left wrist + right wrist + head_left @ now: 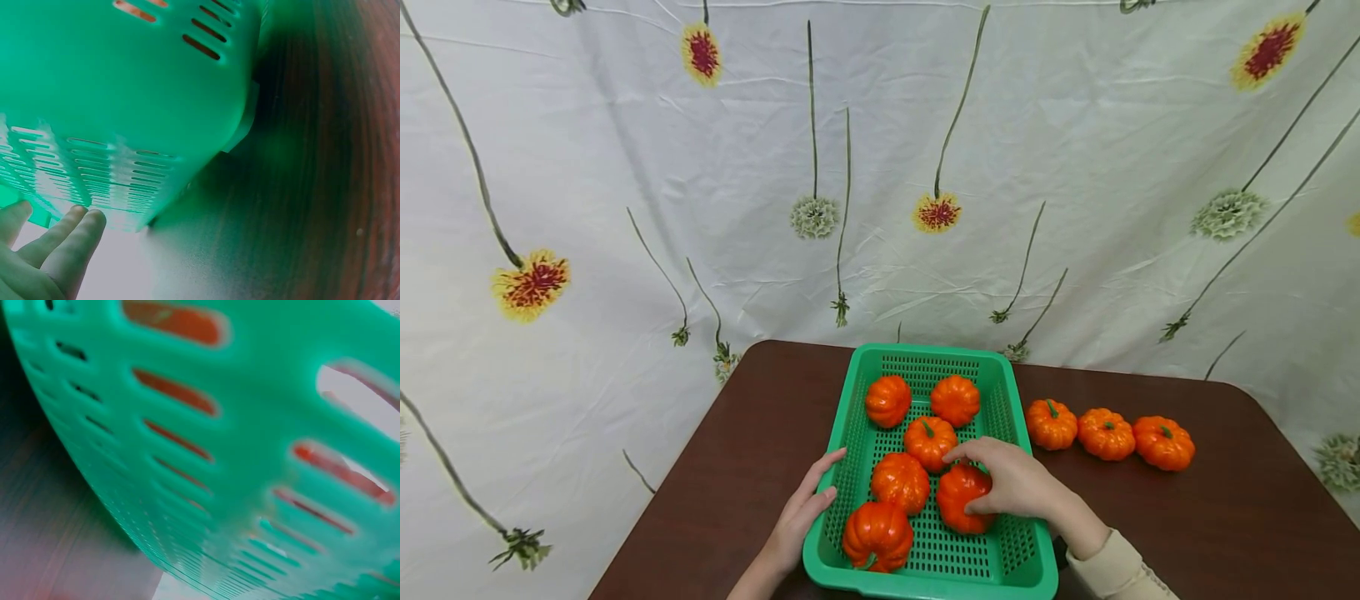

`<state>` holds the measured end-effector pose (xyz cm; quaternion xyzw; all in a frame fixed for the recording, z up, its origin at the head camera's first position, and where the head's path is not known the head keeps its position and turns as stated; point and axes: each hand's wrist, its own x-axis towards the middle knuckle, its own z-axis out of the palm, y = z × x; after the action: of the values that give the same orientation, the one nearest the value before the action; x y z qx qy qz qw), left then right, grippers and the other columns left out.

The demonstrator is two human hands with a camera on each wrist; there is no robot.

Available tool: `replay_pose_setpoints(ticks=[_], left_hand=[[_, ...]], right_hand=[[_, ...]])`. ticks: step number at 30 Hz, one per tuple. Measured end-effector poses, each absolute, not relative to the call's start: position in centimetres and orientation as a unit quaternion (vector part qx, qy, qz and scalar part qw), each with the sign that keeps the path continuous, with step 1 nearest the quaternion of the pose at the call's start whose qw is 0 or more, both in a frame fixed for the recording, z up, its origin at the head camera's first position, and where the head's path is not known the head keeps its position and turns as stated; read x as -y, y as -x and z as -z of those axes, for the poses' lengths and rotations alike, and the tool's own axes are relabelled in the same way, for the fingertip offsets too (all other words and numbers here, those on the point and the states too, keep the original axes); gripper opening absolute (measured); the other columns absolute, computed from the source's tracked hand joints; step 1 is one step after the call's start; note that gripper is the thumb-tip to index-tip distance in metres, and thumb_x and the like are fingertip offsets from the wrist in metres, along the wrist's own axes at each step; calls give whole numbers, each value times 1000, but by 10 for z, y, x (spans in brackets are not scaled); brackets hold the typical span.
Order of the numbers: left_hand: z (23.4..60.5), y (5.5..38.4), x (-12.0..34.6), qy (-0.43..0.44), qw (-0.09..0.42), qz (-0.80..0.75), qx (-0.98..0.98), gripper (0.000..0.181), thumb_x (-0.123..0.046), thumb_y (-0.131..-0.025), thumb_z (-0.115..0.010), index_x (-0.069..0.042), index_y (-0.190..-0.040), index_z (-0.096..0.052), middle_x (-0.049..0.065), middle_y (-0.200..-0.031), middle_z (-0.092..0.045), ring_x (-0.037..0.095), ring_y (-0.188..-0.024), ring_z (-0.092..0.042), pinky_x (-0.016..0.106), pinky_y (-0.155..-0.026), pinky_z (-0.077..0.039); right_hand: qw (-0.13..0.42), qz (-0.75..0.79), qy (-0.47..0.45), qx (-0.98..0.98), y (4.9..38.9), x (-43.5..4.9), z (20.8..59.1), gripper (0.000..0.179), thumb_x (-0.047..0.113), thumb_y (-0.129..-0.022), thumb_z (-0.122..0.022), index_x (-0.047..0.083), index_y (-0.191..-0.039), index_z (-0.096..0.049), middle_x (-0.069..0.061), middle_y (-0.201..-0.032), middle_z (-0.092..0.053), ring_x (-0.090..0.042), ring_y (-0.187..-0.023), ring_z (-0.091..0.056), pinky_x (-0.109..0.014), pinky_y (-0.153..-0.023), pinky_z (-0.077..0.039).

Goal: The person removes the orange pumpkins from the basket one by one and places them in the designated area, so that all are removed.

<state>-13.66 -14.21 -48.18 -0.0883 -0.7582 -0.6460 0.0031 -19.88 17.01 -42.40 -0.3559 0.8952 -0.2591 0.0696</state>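
A green slotted plastic basket (932, 586) stands on the table, with several small orange pumpkins inside. My right hand (1018, 483) reaches over the basket's right side and holds a deep orange pumpkin (961, 500) between thumb and fingers, near the front right. Beside it lie a stemmed pumpkin (929, 443) and another pumpkin (900, 483). At the basket's left side is my left hand (793, 525), fingers extended along the rim. The left wrist view shows its fingertips (94, 219) against the slotted outer wall. The right wrist view is filled by the basket wall (262, 394), orange showing through its slots.
Three more pumpkins (1107, 434) sit in a row on the dark brown table (1225, 500), right of the basket. A white cloth (745, 167) printed with flowers hangs behind the table's back edge.
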Motion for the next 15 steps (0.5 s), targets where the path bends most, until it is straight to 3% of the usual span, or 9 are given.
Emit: replay_pose_setpoints(ticks=[8, 15], left_hand=[[481, 136, 142, 87, 5, 647, 757, 43, -20, -99, -40, -14, -142, -42, 4, -146, -35, 9, -129, -30, 54, -98, -27], [481, 136, 142, 87, 7, 647, 758, 43, -19, -99, -40, -15, -142, -42, 4, -146, -36, 11, -129, -31, 54, -98, -27]], right_hand=[[75, 251, 372, -891, 198, -170, 422, 49, 27, -69, -83, 20, -113, -64, 11, -112, -60, -13, -102, -54, -36, -84, -45], [82, 261, 367, -889, 198, -172, 423, 44, 29, -69, -83, 28, -108, -63, 15, -109, -59, -12, -99, -54, -37, -84, -45]])
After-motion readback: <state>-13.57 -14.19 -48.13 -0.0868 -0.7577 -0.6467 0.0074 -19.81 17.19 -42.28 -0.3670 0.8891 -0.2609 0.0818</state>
